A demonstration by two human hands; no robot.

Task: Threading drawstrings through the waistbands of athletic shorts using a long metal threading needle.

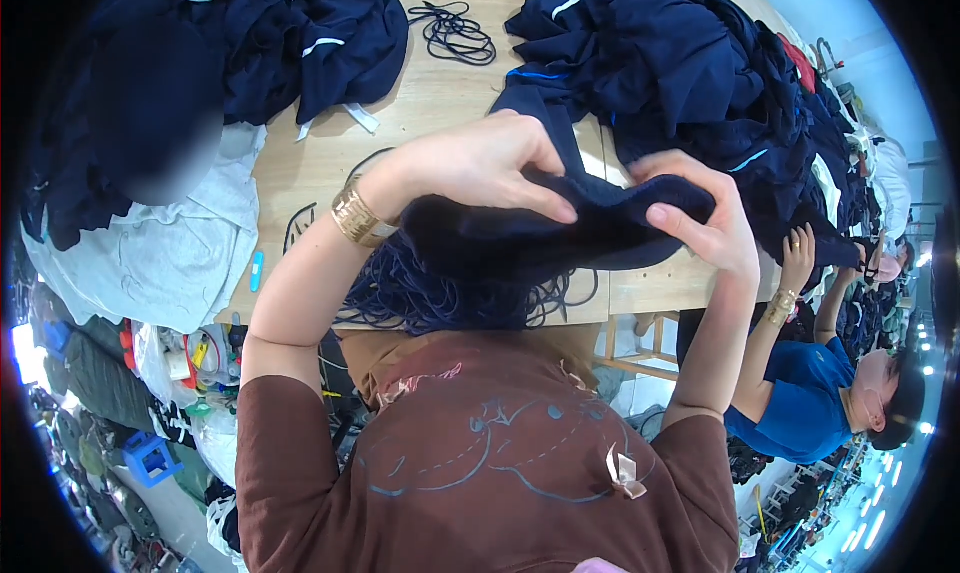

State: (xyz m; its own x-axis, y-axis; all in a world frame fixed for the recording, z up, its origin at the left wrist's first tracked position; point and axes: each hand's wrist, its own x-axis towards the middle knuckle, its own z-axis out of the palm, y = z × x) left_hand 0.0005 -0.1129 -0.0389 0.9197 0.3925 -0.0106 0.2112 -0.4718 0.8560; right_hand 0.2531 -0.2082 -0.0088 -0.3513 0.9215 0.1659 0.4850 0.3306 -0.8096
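My left hand [480, 171] and my right hand [705, 223] hold up a dark navy garment [500, 241] between them, above the near edge of the table. The thumbs press on its edge while the fingers curl behind the cloth. Stretched between the hands, the edge looks like a band or opening, though the dark fabric hides which part of the garment it is. Below the garment lies a heap of navy cords [425, 291], partly covered by it. A gold cuff bracelet circles my left wrist.
Piles of navy garments lie at the far left [350, 48] and far right [680, 63] of the wooden table [300, 173]. A coiled black cord [455, 35] sits between them. Light grey cloth [140, 258] hangs at left, near a turquoise tool [257, 271]. A co-worker in blue [800, 398] handles dark cloth at right.
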